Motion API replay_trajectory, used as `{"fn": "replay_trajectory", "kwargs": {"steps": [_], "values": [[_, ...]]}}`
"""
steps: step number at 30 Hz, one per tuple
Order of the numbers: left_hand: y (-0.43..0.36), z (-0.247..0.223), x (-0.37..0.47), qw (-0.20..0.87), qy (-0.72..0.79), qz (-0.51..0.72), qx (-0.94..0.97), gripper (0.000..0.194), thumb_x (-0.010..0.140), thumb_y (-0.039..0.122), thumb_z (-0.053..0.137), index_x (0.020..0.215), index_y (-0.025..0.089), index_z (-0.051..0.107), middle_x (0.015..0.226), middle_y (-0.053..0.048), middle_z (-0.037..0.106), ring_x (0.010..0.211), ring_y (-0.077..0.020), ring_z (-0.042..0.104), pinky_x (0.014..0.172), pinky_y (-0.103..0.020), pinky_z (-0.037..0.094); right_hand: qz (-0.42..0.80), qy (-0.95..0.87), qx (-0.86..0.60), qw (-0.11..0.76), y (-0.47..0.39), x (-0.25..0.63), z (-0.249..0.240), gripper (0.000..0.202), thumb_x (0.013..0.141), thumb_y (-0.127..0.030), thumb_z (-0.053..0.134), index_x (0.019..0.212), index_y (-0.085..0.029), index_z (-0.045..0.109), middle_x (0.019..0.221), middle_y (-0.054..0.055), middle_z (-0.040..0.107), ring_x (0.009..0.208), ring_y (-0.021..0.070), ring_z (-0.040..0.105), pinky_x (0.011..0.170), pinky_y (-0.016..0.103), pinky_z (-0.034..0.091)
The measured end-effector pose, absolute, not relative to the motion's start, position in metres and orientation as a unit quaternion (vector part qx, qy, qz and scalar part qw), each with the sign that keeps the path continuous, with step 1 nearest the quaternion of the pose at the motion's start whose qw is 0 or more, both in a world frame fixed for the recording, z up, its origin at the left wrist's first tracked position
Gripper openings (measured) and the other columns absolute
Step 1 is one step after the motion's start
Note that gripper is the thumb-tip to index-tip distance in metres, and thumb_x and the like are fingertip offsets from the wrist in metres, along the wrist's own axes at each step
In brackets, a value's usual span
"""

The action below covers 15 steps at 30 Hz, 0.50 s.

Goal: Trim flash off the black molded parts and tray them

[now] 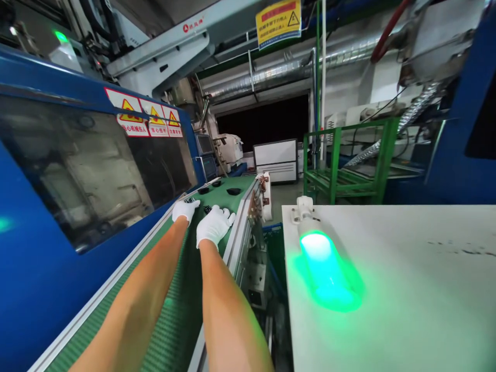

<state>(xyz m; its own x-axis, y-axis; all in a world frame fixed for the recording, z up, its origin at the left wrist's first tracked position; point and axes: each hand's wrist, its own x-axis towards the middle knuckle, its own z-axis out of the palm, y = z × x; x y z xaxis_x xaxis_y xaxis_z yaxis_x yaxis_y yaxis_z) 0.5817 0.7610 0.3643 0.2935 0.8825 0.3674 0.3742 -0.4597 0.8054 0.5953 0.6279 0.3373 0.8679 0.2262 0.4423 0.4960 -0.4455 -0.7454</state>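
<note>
Both my hands wear white gloves and reach far forward over the green conveyor belt (220,200). My left hand (186,211) is at the belt's left edge, its fingers closed on a small black part (189,200) that shows past the fingertips. Beside it, my right hand (214,227) is bent over the belt with curled fingers; a second black part (207,209) shows at its thumb side and seems to be in its grip. Farther along the belt lie more black parts, a wide one (233,191) on the right and smaller ones (203,190) on the left. Their exact kind is too small to tell.
A blue machine (46,217) with a window runs along the left. Metal rails (236,237) edge the belt. At right, a green lamp (327,268) glows on a white surface (418,289). Behind stands a green metal frame (335,165); a warning sign (278,23) hangs overhead.
</note>
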Motion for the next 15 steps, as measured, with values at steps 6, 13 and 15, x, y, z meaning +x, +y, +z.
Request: {"fn": "replay_trajectory", "kwargs": {"steps": [6, 13, 15], "values": [[0.711, 0.359, 0.549, 0.365, 0.329, 0.500, 0.713, 0.039, 0.077, 0.044, 0.069, 0.090, 0.008, 0.070, 0.087, -0.012, 0.072, 0.084, -0.0241, 0.068, 0.080, -0.036, 0.055, -0.146, -0.213, -0.831, 0.493, 0.624, 0.588, 0.341, 0.021, 0.086, -0.010, 0.052, 0.102, -0.012, 0.066, 0.104, 0.018, 0.073, 0.120, 0.0338, 0.052, 0.108, 0.053, 0.020], [0.608, 0.352, 0.375, 0.475, 0.260, 0.500, 0.676, 0.048, 0.073, 0.057, 0.072, 0.091, 0.013, 0.064, 0.082, -0.006, 0.067, 0.072, -0.0167, 0.064, 0.065, -0.029, 0.056, -0.107, -0.216, -0.795, 0.557, 0.603, 0.577, 0.351, 0.019, 0.087, -0.021, 0.063, 0.103, -0.012, 0.064, 0.108, 0.012, 0.068, 0.120, 0.0288, 0.051, 0.109, 0.051, 0.027], [0.578, 0.335, 0.301, 0.440, 0.300, 0.452, 0.715, 0.045, 0.076, 0.061, 0.069, 0.075, 0.017, 0.059, 0.063, -0.001, 0.058, 0.057, -0.0132, 0.054, 0.054, -0.026, 0.048, -0.077, -0.216, -0.772, 0.593, 0.592, 0.569, 0.358, 0.019, 0.090, -0.027, 0.063, 0.104, -0.014, 0.064, 0.114, 0.009, 0.065, 0.123, 0.0278, 0.050, 0.109, 0.053, 0.030]]}}
